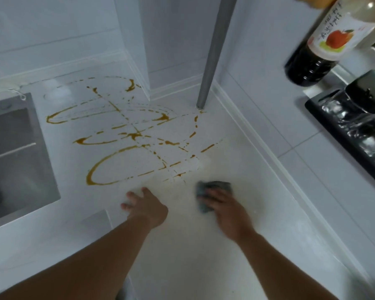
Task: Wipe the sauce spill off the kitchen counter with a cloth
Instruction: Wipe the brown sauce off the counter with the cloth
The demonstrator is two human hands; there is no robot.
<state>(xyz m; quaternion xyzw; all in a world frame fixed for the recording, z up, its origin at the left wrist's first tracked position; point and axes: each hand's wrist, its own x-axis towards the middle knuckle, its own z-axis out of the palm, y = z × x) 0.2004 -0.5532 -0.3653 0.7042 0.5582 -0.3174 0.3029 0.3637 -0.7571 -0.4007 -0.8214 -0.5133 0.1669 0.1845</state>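
Brown sauce [126,135] runs in loops and dashed streaks over the white counter [204,256], from the sink side to the grey pole. A grey-blue cloth [206,188] lies flat on the counter just below the nearest streaks. My right hand [227,210] presses down on the cloth and covers its near half. My left hand [145,205] rests flat on the counter with fingers spread, holding nothing, just below the large sauce loop. A pale smeared patch lies between the two hands.
A steel sink [17,156] is set into the counter at the left. A grey pole [212,53] stands at the back corner. On the right ledge are a dark bottle with an apple label [325,42] and a black tray [342,137] holding dark containers.
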